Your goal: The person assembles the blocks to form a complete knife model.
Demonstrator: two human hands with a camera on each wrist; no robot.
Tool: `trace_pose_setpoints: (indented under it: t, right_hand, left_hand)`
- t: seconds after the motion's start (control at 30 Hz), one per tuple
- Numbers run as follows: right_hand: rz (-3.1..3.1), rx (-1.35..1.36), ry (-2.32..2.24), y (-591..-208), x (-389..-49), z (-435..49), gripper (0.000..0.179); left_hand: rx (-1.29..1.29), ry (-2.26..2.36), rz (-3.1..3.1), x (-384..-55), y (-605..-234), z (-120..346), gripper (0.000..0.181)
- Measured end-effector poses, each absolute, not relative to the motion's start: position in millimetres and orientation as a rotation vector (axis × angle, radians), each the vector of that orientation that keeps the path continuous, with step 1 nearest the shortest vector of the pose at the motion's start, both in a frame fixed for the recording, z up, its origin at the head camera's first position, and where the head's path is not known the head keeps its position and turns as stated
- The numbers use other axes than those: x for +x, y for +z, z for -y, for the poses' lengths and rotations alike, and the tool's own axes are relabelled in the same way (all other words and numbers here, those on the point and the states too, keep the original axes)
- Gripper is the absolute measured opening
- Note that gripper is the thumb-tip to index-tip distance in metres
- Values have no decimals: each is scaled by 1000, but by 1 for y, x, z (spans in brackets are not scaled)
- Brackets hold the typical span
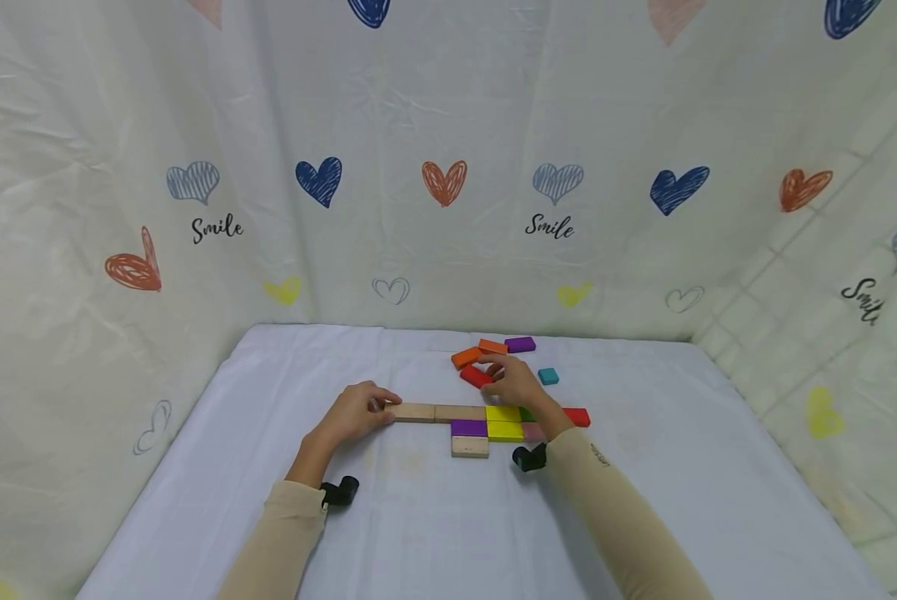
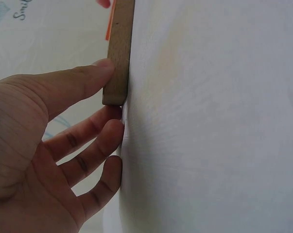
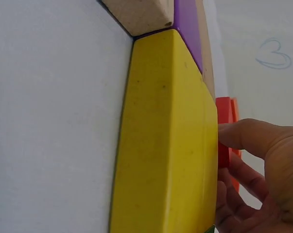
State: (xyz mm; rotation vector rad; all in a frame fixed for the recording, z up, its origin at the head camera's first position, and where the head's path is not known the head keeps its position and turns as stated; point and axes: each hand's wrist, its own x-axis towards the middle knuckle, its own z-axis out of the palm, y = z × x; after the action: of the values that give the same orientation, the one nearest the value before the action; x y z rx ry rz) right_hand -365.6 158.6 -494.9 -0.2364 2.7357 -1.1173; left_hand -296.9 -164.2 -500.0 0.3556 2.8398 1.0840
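Observation:
A flat layout of wooden blocks lies on the white-covered table. My left hand (image 1: 356, 412) pinches the left end of a plain wooden block (image 1: 413, 412), its thumb on the block in the left wrist view. Next to that block runs another plain block (image 1: 459, 413), then yellow blocks (image 1: 504, 431). Below the row sit a purple block (image 1: 468, 428) and a short plain block (image 1: 469, 447). Beyond the layout my right hand (image 1: 514, 383) holds a loose red block (image 1: 475, 377) between thumb and fingers; the fingertips behind it are partly hidden.
Two orange blocks (image 1: 466, 357) and a purple block (image 1: 520, 344) lie near the far edge. A small teal block (image 1: 548, 376) is right of my right hand. Another red block (image 1: 577, 417) ends the layout, while my right forearm covers part of the green and pink blocks.

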Motion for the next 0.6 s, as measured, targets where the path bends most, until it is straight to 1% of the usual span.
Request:
trace_pose_setpoints:
  t: [0.2, 0.6]
  right_hand:
    - [-2744, -240, -1077, -490, -365, -162, 59]
    - [-2820, -336, -1016, -476, -354, -173, 46]
  left_hand:
    - [380, 1090, -2842, -297, -500, 164, 25]
    - [398, 1087, -2843, -298, -501, 165, 25]
